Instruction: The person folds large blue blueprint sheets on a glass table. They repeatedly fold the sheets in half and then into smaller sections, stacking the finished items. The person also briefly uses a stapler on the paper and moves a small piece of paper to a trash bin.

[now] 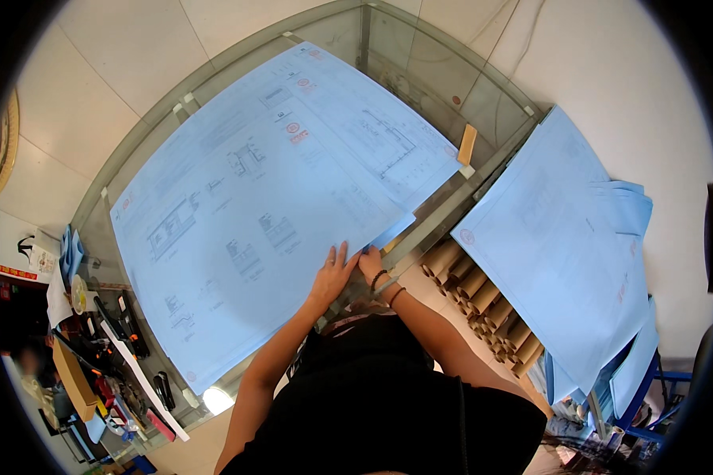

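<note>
A large blue drawing sheet (222, 214) with line drawings and red stamps is spread over a glass-topped table (95, 226). My left hand (334, 275) lies on its near edge, fingers stretched out flat and slightly apart. Right beside it, my right hand (369, 265), with dark beaded bands at the wrist, is closed on the same near edge, where a flap of blue paper (391, 233) lifts and folds. My right fingertips are partly hidden. Another part of blue paper with a drawing (396, 146) extends toward the far right.
More blue sheets (554, 237) are piled on the right, over several brown cardboard tubes (483, 293). A tan strip (467, 145) sits at the table's right edge. Tools, a long white strip (142, 380) and a brown box (73, 380) crowd the left end.
</note>
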Available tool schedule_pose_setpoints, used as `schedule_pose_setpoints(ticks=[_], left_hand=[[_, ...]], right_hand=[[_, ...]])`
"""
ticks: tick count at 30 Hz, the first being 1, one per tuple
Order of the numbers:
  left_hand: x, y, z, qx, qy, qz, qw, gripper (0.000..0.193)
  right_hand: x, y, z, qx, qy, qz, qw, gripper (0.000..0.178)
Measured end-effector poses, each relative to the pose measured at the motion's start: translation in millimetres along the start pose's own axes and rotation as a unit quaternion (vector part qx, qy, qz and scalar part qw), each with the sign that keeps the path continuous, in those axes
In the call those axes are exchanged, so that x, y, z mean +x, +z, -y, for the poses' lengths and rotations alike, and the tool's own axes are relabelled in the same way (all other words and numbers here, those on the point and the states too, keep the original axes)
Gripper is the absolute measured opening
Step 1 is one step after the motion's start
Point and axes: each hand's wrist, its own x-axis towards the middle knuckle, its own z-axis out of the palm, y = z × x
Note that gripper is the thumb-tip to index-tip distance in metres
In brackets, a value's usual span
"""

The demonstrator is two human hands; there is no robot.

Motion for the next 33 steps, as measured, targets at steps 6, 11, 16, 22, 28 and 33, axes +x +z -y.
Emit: schedule_pose_setpoints(ticks=[6, 11, 16, 22, 28, 33], left_hand=[[3.3, -7.3, -3.2, -0.114, -0.052, -0.012, 0.992, 0.073], [5.0, 1.3, 18.8, -0.227, -0.132, 0.011, 0.965, 0.079], [15.6, -11.7, 12.2, -0.227, -0.112, 0.006, 0.968, 0.074], [7.5, 0.4, 6.5, -0.284, -0.128, -0.013, 0.95, 0.063], [3.8, 12.0, 4.0, -0.302, -0.164, -0.065, 0.937, 0.064], [3.9, 23.6, 19.0, -0.234, -0.163, 0.003, 0.959, 0.062]], right_hand=[[-8.6, -15.0, 8.5, 0.065, -0.142, 0.178, 0.972, 0.031], [-6.0, -43.7, 44.9, -0.407, -0.352, -0.148, 0.83, 0.078], [8.7, -55.1, 42.2, -0.539, -0.198, -0.22, 0.789, 0.095], [12.4, -48.3, 26.8, -0.582, -0.216, -0.159, 0.768, 0.091], [15.0, -46.0, 38.8, -0.42, -0.267, -0.018, 0.867, 0.087], [26.3, -59.0, 26.1, -0.601, -0.262, -0.252, 0.712, 0.08]])
